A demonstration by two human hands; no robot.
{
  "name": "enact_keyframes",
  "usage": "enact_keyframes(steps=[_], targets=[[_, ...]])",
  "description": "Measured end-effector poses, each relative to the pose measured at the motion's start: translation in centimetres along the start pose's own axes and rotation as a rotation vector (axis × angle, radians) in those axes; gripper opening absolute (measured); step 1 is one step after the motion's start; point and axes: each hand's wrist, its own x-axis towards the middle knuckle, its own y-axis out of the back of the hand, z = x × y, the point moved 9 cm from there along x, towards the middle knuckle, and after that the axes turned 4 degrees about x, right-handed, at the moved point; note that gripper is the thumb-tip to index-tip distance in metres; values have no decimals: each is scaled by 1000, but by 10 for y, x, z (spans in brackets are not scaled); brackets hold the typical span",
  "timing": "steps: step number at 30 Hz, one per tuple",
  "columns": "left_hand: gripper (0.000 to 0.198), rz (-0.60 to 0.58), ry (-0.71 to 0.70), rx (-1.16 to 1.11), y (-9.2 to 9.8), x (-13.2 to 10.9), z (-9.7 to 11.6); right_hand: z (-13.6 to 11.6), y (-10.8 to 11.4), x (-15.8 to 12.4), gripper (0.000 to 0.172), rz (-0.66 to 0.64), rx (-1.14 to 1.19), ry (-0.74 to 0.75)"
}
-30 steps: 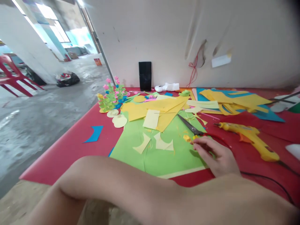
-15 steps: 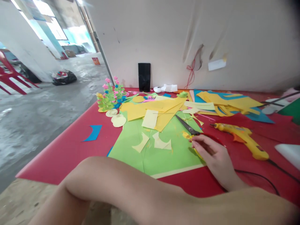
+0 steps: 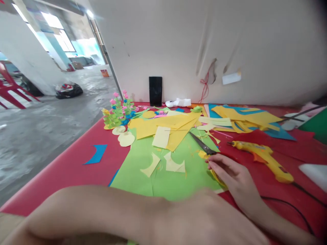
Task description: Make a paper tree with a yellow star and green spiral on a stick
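Observation:
My right hand [image 3: 233, 172] is closed, with thumb and fingertips pinched at a small folded yellow paper piece [image 3: 203, 154]. Dark-bladed scissors [image 3: 203, 143] lie right beside those fingers, blades pointing away to the left; the hand covers part of their handles. Across the bottom of the view stretches my left forearm, and my left hand [image 3: 204, 214] is smeared by motion, its fingers hidden. Under the right hand is a green paper sheet [image 3: 176, 185], bearing two cream paper offcuts [image 3: 175, 163]. A yellow glue gun [image 3: 265, 158] rests to the right of the hand.
Yellow paper sheets [image 3: 145, 127] and blue paper [image 3: 286, 132] cover the back of the red table. Paper flowers [image 3: 120, 110] stand at the back left near cream paper discs [image 3: 126, 139]. A black phone [image 3: 155, 91] leans on the wall. The glue gun's cord [image 3: 288, 204] curves across the right side.
My left hand has come back from the lower right into the bottom middle. The right hand keeps its pinch beside the scissors. The whole scene sits slightly lower in view.

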Motion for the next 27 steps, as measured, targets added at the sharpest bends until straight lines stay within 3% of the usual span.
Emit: enact_keyframes(steps=[2,3,5,7,9,14,22,27], targets=[[39,-33,-181,-136,7,2,23,0,-2,-2,22,-34,92,-45],[33,14,-147,-192,15,4,22,0,-4,-3,23,-52,138,-72],[32,151,128,-219,29,5,-3,-1,-9,-8,22,-95,216,-130],[24,163,380,-277,27,0,-28,-4,-15,-12,20,-139,275,-186],[17,138,501,-328,20,-4,-43,-6,-22,-16,18,-178,317,-233],[17,75,443,-448,9,-2,-46,-3,-32,-21,18,-249,359,-298],[17,178,417,-490,17,-7,-45,7,-30,-21,17,-216,330,-321],[19,171,422,-475,18,-7,-45,13,-28,-22,15,-196,307,-334]])
